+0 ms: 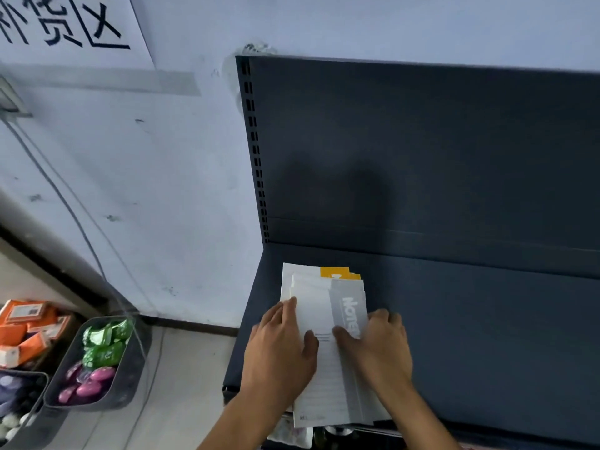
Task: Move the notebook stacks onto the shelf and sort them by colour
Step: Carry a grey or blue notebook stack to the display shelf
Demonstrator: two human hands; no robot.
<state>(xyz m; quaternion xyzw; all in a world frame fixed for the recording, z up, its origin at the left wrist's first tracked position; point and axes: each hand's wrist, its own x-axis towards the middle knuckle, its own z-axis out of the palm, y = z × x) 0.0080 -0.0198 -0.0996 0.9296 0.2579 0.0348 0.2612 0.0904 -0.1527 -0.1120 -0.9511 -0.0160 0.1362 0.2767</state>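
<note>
Your two bare forearms come in from the bottom edge, and both hands meet on the notebook stack (316, 308).

Left hand (282, 347): fingers lie nearly straight along the stack's left edge and the thumb is bent over the top cover, so the hand clasps that side. Whether the fingertips reach under the stack cannot be told.

Right hand (380, 347): fingers are curled over the stack's right edge and the thumb is pressed on the top cover, just beside your left thumb. This hand grips the stack too.

Stack position: it lies flat on the shelf (480, 326), at the shelf's left end, with its long side running front to back. Its near end is at the front lip. The covers are fanned, not squared.
- Top sheets are white, and the nearest shows faint ruled lines.
- A grey cover (349, 298) with white lettering lies along the right side.
- A yellow notebook (334, 273) shows only at the far end, under the white ones.

Surroundings:
- A dark back panel (422, 151) rises behind the shelf, with a slotted upright (256, 151) at its left edge.
- The pale wall (156, 177) to the left carries a paper sign (65, 24) with large black characters, and a grey strip of tape (136, 81) sits below it.
- A thin cable (78, 222) runs down the wall.
- On the floor at lower left, a grey bin (136, 362) holds green and purple packets, and orange boxes (26, 326) are piled beside it.
</note>
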